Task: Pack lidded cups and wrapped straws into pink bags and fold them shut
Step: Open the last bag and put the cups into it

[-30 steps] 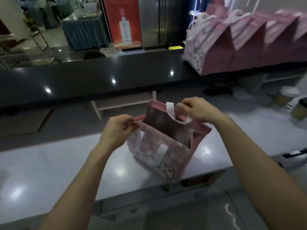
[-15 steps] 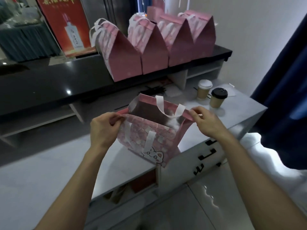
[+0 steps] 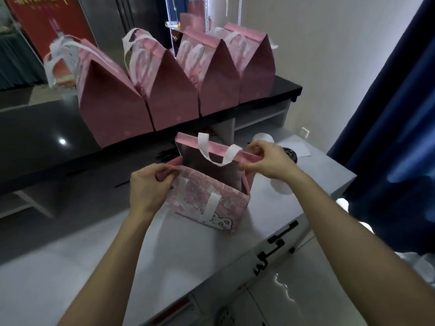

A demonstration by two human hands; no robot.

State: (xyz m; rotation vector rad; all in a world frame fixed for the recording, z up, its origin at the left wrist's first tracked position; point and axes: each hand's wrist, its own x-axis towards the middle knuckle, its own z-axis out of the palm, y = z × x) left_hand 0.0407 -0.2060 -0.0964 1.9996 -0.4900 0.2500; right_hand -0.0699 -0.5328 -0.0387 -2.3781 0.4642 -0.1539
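Since half a second ago the view has swung further right and dipped, so the open pink bag (image 3: 209, 198) now sits nearer the middle and the two cups have slid mostly behind the right hand (image 3: 268, 161). Both hands keep their grips on the bag's top edge. The left hand (image 3: 148, 184) pinches the near-left corner of the rim, fingers curled tight around the pink fold. The right hand pinches the far-right end of the taller back panel, thumb below and fingers curled over the top of the pink band. Between the two sets of fingers the mouth gapes, showing a silvery lining, and a white strap handle (image 3: 217, 151) loops down from the back panel. A second white handle lies flat against the front panel, just below the left fingers. The front carries a pale patterned print and a cartoon cat-like face near the bottom; no lettering on it can be read.

The bag stands upright on the grey counter (image 3: 117, 250). Just beyond the right fingers a white cup lid (image 3: 262, 138) peeks out, and a dark lid (image 3: 290, 153) shows beside the knuckles. Farther behind both hands, four folded pink bags (image 3: 179, 90) stand in a row on the black shelf (image 3: 35, 137). A red poster (image 3: 49, 22) at the far left bears gold characters, too blurred to read.
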